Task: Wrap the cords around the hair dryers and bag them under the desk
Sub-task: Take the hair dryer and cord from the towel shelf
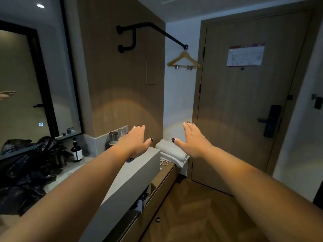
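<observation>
My left hand (135, 139) and my right hand (194, 139) are stretched out in front of me, palms down, fingers straight, holding nothing. The left hand hovers over the grey counter (122, 182); the right hovers above folded white towels (172, 152). A crumpled black plastic bag (29, 170) lies on the counter at the left. A white cord (163, 163) lies on the wooden shelf beside the towels. Dark items show in the open space under the counter (141, 201), too dim to identify. I see no hair dryer clearly.
A soap pump bottle (76, 151) and glass jars (113, 138) stand on the counter near the wall. A mirror (26, 84) hangs at left. A black rail with a wooden hanger (183, 60) is overhead. The wooden door (244, 102) faces me; wood floor lies below.
</observation>
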`<state>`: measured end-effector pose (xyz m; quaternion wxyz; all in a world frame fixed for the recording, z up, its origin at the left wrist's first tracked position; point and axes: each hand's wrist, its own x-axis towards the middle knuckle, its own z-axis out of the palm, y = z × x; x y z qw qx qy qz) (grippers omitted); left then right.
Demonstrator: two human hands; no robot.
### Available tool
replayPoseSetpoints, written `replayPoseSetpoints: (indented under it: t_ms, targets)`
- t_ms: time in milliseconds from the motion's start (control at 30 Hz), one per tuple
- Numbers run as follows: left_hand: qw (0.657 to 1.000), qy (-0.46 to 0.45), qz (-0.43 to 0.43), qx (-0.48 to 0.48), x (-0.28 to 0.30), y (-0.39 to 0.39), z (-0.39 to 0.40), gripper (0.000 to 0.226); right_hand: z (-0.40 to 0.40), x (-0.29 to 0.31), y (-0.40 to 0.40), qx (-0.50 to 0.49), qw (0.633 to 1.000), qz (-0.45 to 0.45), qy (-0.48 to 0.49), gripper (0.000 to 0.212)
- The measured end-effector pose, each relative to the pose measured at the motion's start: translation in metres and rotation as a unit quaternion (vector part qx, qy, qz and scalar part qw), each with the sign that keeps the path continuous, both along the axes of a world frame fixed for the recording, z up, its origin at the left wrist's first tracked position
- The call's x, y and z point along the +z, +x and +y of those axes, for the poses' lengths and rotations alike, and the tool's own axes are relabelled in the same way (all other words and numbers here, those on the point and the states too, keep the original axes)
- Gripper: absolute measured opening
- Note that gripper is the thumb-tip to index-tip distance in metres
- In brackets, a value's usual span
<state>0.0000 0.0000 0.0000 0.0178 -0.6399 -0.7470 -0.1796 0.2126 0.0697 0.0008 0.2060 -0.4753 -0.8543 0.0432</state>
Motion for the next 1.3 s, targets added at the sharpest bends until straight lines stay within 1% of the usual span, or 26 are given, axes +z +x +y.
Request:
replayPoseSetpoints:
  t_ms: [100, 167, 267, 367, 500, 633, 867, 1067, 1300]
  targets:
    - [1.000, -0.005, -0.006, 0.002, -0.006, -0.009, 0.010, 0.070, 0.010, -0.008, -0.008, 0.003, 1.000, -0.004, -0.010, 0.079]
    - [1.000, -0.015, -0.013, -0.001, -0.011, -0.018, 0.022, 0.070, 0.018, -0.014, -0.018, 0.023, 0.999, -0.002, -0.023, 0.076]
    - [0.999, -0.023, -0.018, -0.012, -0.022, -0.031, 0.044, 0.070, 0.029, -0.023, -0.040, 0.063, 0.998, -0.013, -0.009, 0.072]
    - [0.999, -0.034, -0.021, -0.025, -0.036, -0.050, 0.071, 0.069, 0.048, -0.030, -0.067, 0.080, 0.996, -0.027, 0.004, 0.070]
    - [0.997, -0.044, -0.045, -0.037, -0.051, -0.075, 0.107, 0.068, 0.085, -0.038, -0.097, 0.059, 0.997, -0.047, -0.005, 0.068]
    - [0.995, -0.072, -0.044, -0.052, -0.078, -0.100, 0.143, 0.067, 0.121, -0.062, -0.123, 0.038, 0.995, -0.087, -0.034, 0.064]
    - [0.989, -0.109, -0.052, -0.081, -0.115, -0.140, 0.204, 0.068, 0.177, -0.103, -0.152, -0.002, 0.992, -0.073, -0.102, 0.068]
    - [0.982, -0.145, -0.069, -0.095, -0.144, -0.154, 0.260, 0.068, 0.222, -0.131, -0.155, -0.019, 0.989, -0.070, -0.131, 0.067]
    - [0.977, -0.171, -0.078, -0.097, -0.170, -0.145, 0.332, 0.067, 0.289, -0.154, -0.141, -0.035, 0.984, -0.076, -0.156, 0.068]
